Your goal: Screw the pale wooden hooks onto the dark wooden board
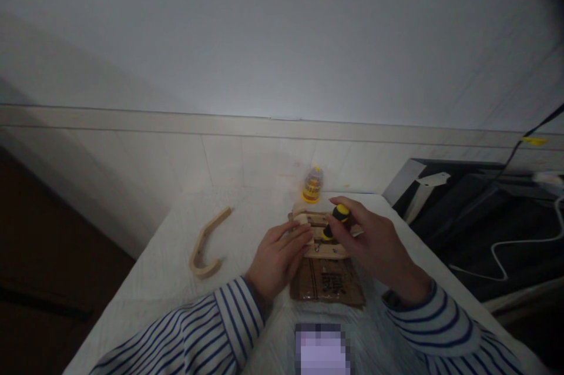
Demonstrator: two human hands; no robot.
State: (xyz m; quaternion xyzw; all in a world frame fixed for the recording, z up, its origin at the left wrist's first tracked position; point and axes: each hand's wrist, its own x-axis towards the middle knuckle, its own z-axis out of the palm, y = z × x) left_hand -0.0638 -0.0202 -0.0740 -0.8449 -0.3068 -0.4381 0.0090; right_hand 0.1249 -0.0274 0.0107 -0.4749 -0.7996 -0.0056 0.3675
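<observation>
My right hand (379, 241) grips a black and yellow screwdriver (340, 214), holding it tilted over a small slatted wooden frame (326, 251). The screwdriver's tip is hidden. From the left side, my left hand (279, 250) presses its fingers over the end of the frame and holds it. Dark screw holes or screws show along the frame's near bar. Beneath it lies a flat brown cardboard piece (306, 284) with dark printing, apparently in clear plastic.
A curved, hook-shaped wooden piece (199, 245) lies on the white tabletop (163, 281) to the left. Near the wall stands a clear container with a yellow base (312, 187). Dark items and a white cable (496, 248) are beyond the table's right edge.
</observation>
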